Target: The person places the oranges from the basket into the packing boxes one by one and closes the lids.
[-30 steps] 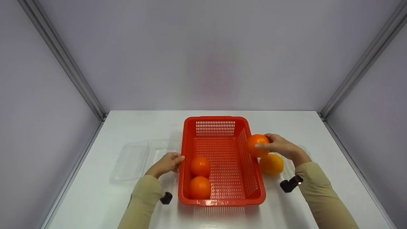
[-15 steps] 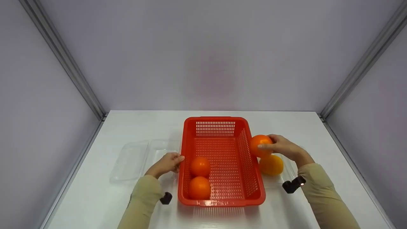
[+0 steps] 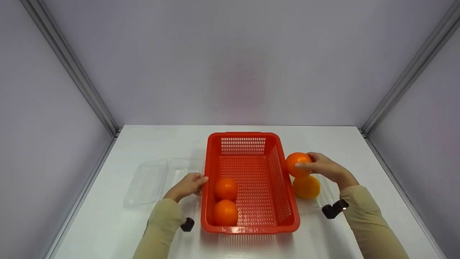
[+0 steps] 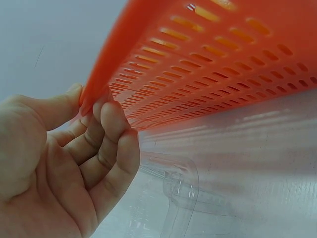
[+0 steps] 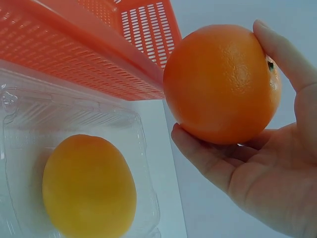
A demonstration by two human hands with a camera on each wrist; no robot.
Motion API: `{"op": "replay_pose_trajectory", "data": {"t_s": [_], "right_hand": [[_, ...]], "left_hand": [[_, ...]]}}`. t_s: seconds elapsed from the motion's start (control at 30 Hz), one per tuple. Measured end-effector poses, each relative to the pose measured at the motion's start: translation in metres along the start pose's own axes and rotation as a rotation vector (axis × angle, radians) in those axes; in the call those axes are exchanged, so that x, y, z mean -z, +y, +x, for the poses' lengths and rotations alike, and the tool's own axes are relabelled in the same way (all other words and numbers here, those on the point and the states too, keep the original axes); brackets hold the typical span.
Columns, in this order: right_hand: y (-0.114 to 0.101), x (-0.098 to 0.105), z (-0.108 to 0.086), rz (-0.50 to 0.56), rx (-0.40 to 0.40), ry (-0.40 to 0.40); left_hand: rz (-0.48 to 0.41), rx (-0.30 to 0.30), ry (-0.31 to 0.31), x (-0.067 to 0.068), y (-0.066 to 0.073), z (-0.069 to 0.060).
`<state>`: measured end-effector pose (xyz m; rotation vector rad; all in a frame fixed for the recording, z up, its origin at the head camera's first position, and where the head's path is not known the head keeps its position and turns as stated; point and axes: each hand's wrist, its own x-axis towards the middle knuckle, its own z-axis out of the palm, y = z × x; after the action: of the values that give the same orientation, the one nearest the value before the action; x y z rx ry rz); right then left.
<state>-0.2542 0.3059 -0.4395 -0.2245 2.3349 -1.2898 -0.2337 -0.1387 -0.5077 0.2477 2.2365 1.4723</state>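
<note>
Right hand point(image 3: 326, 168) holds an orange point(image 3: 297, 163) just beside the basket point(image 3: 255, 187), on the side toward the right edge of the tabletop point(image 3: 323, 138); left hand point(image 3: 187, 185), farther off, pinches the basket's left rim.

On the counter point(image 3: 165, 140), low in the frame's centre, the basket point(image 3: 256, 183) holds two oranges point(image 3: 226, 213) at its lower left. A container point(image 3: 145, 183) lies left of it; right of it, a fruit point(image 5: 89, 188) sits in a second container point(image 5: 25, 134), below a third orange point(image 3: 298, 163) in the right hand point(image 3: 325, 168).
</note>
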Motion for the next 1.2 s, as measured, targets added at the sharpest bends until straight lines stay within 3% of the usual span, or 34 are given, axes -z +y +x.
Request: {"op": "replay_pose_trajectory", "data": {"t_s": [0.57, 1.2], "right_hand": [[0.014, 0.007, -0.005, 0.019, -0.03, 0.024], [0.032, 0.01, -0.007, -0.014, -0.103, 0.075]], "left_hand": [[0.009, -0.034, -0.011, 0.002, 0.001, -0.002], [-0.01, -0.005, 0.006, -0.001, 0.002, -0.001]]}}
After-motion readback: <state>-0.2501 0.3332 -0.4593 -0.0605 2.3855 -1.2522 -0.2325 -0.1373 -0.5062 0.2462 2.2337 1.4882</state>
